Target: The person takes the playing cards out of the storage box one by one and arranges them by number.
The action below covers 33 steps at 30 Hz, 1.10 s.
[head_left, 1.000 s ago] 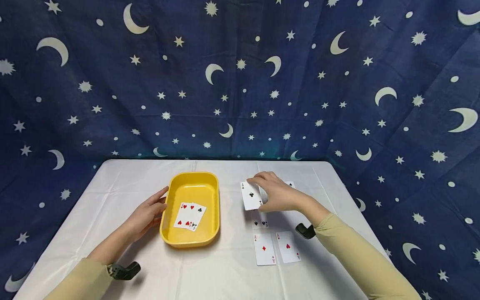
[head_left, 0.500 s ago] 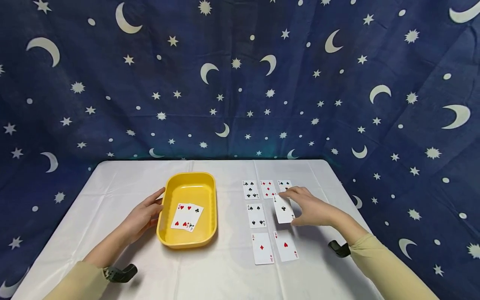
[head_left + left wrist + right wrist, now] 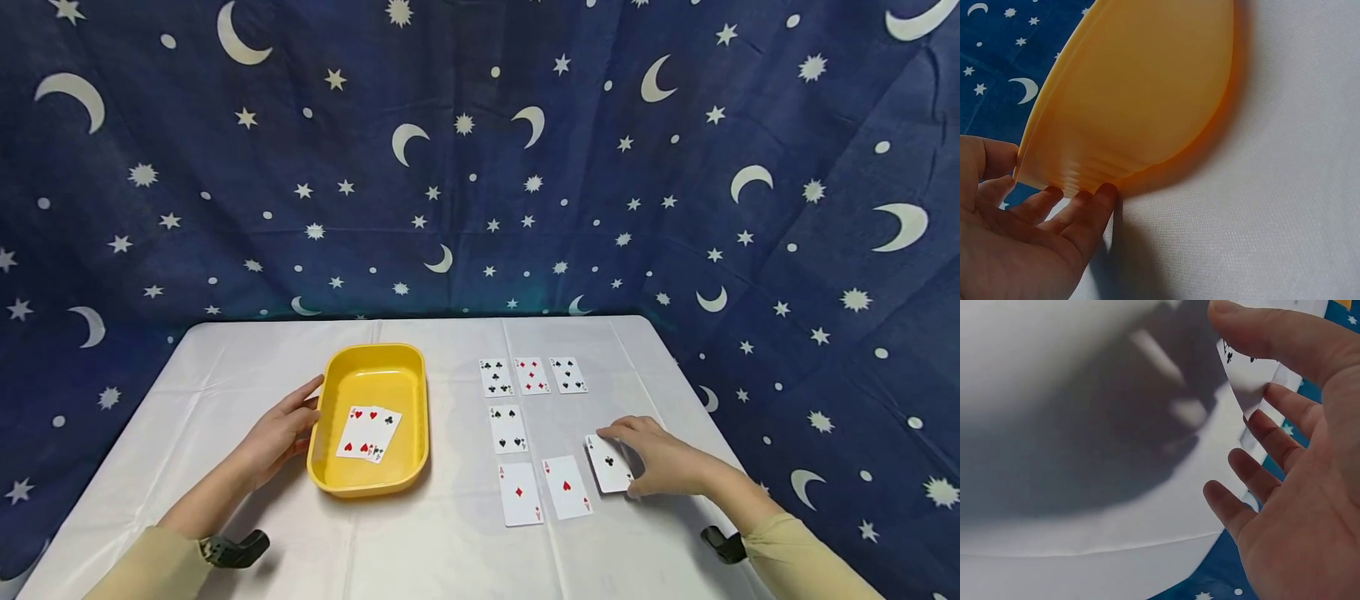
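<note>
Right hand, pinching the ace of clubs, has carried it down beside the red aces; left hand rests flat against the tray.

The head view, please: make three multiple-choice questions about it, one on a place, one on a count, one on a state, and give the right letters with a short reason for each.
1. Where does the ace of clubs lie?
A. in the yellow tray
B. right of the ace of hearts
C. left of the ace of diamonds

2. How many cards lie in the far row?
A. two
B. three
C. five

3. What does the left hand do?
A. rests against the yellow tray's side
B. lifts a card
C. lies flat, far from the tray

Answers:
1 B, beside the ace of hearts, under the right hand.
2 B, three side by side.
3 A, fingers touch its wall.
</note>
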Each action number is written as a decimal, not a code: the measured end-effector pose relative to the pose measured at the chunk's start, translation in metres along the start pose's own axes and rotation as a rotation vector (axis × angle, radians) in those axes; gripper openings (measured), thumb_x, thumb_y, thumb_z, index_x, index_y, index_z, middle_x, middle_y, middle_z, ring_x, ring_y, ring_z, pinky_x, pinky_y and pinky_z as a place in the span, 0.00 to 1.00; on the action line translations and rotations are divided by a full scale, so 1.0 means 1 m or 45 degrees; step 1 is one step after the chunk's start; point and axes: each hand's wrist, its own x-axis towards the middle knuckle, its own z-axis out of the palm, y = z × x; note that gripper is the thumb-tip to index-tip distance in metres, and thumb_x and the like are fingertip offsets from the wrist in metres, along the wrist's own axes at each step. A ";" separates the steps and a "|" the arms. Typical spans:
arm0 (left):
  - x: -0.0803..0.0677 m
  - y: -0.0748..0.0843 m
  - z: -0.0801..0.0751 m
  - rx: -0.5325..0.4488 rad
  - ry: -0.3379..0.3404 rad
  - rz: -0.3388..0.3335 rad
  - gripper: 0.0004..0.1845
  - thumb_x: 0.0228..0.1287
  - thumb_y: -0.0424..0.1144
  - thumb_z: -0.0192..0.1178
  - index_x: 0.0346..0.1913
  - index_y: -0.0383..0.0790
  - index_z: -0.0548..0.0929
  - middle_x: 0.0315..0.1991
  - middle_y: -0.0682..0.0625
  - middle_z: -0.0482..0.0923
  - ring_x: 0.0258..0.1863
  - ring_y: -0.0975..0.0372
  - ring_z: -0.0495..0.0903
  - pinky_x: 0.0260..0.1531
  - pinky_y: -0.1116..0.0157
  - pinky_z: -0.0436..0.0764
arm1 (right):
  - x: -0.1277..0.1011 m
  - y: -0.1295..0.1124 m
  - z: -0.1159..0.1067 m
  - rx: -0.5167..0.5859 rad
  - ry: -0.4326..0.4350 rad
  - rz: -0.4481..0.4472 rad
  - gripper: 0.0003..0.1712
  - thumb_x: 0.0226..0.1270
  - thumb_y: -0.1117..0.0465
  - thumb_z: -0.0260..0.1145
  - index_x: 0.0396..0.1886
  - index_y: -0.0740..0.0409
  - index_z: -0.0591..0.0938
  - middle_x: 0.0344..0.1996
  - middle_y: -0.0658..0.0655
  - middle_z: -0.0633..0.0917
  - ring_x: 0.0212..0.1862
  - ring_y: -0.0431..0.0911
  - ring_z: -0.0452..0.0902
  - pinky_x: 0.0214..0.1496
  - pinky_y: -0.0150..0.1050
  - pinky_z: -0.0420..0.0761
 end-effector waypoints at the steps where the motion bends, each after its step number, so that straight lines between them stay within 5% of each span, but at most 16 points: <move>1: 0.000 0.000 0.000 0.002 -0.001 0.000 0.39 0.78 0.37 0.48 0.84 0.53 0.45 0.80 0.35 0.50 0.70 0.43 0.66 0.60 0.57 0.76 | -0.002 0.001 0.003 0.002 -0.008 0.004 0.54 0.38 0.60 0.82 0.72 0.49 0.74 0.68 0.58 0.70 0.70 0.59 0.61 0.65 0.61 0.69; 12: 0.000 -0.001 -0.001 -0.003 -0.001 -0.002 0.38 0.78 0.37 0.48 0.84 0.53 0.44 0.80 0.35 0.50 0.70 0.43 0.67 0.57 0.60 0.77 | -0.010 0.006 0.019 -0.026 -0.035 0.009 0.56 0.37 0.59 0.86 0.72 0.48 0.74 0.65 0.55 0.72 0.67 0.57 0.64 0.63 0.61 0.71; 33: -0.001 0.001 -0.001 -0.006 -0.002 0.005 0.38 0.79 0.39 0.47 0.84 0.54 0.44 0.81 0.36 0.49 0.71 0.43 0.65 0.59 0.58 0.77 | -0.012 0.001 0.015 -0.038 -0.057 0.027 0.58 0.36 0.60 0.85 0.74 0.50 0.72 0.66 0.55 0.71 0.67 0.56 0.64 0.63 0.60 0.71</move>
